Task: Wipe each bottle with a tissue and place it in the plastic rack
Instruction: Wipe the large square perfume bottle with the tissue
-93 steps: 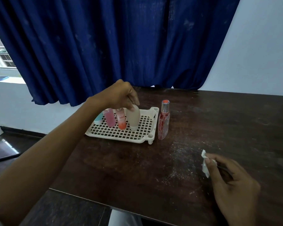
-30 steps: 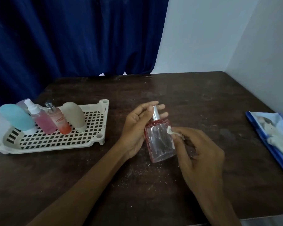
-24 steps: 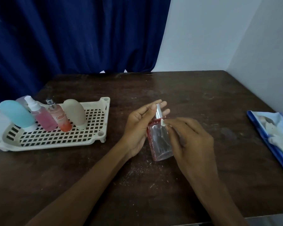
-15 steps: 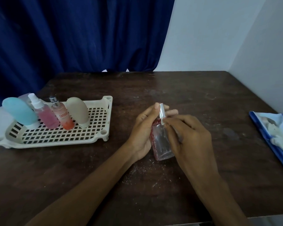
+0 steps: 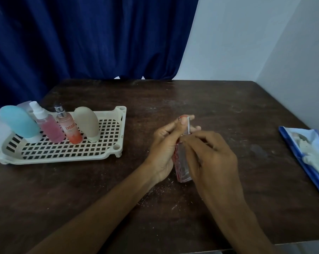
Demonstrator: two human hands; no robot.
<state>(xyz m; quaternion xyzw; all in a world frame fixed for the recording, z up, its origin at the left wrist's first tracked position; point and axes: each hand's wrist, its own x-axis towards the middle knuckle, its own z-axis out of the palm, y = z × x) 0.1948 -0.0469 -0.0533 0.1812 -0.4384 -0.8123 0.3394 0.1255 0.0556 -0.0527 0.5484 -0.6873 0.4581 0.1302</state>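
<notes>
Dark worktop [image 5: 228,107], blue curtain behind. Compared with 1.0 s ago, the bottle [image 5: 181,165] has turned edge-on and the tissue is hidden. The bottle is at frame centre. The left hand [image 5: 164,143] grips its left side and the right hand [image 5: 213,158] curls against its right face. Its long axis is near upright, with the cap toward the top of the frame.

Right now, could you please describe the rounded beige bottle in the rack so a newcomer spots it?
At the left of the dark wooden table sits a cream plastic rack holding a row of bottles. The rightmost is the beige bottle: domed, with no spray nozzle, unlike the peach spray bottle beside it.
</notes>
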